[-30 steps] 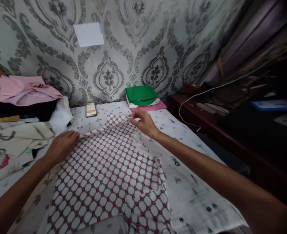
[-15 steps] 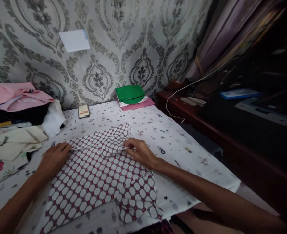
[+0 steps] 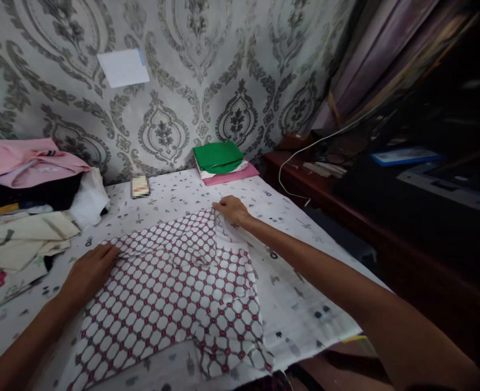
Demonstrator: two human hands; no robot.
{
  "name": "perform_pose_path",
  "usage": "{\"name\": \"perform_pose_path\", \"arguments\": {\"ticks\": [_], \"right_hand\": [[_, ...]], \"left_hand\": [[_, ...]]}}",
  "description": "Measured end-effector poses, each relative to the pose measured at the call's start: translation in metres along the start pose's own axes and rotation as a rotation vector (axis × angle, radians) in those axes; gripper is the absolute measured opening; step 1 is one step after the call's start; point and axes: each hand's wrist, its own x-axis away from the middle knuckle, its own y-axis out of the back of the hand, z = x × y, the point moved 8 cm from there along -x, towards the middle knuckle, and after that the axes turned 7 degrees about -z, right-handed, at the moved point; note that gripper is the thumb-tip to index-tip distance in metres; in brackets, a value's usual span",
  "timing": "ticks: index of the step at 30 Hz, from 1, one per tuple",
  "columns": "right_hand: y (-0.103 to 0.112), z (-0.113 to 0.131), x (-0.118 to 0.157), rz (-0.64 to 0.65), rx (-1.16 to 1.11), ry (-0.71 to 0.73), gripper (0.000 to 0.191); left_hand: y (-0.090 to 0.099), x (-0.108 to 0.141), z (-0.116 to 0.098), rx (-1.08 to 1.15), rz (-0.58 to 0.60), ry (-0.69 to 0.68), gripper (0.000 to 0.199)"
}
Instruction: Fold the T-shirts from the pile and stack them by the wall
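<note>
A white cloth with a red and grey lattice pattern (image 3: 162, 298) lies spread on the bed's white printed sheet (image 3: 301, 320), with small wrinkles near its middle and a fold at its lower right. My right hand (image 3: 231, 209) pinches the cloth's far right corner between thumb and fingers. My left hand (image 3: 95, 266) rests flat on the far left edge of the cloth, its fingers stretched out over the fabric.
Folded green cloth (image 3: 218, 157) lies on pink fabric by the wall. At the left are a pink garment (image 3: 32, 163) and a pile of cream cloth (image 3: 24, 239). A small blurred card (image 3: 140, 186) sits near the wall. A white cable (image 3: 279, 176) hangs at the right.
My right hand has moved from the middle fold of the cloth up to its far right corner. The wrinkled part has dropped flatter. My left hand has hardly moved.
</note>
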Motion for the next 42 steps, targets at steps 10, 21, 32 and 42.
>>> {"name": "perform_pose_path", "arguments": {"ticks": [10, 21, 32, 42], "right_hand": [[-0.024, -0.006, -0.024, -0.013, -0.034, -0.067, 0.015], [-0.024, 0.053, 0.024, -0.164, 0.019, 0.479, 0.031], [-0.049, 0.066, 0.101, 0.123, 0.043, 0.957, 0.044], [-0.046, 0.070, 0.156, 0.029, 0.268, 1.030, 0.040]], "left_hand": [[0.007, 0.006, -0.011, -0.007, 0.055, -0.020, 0.039], [0.019, -0.032, -0.009, 0.435, 0.118, 0.269, 0.049], [-0.034, -0.008, 0.005, 0.256, 0.213, 0.243, 0.061], [0.023, -0.035, -0.107, 0.344, 0.016, -0.199, 0.039]]}}
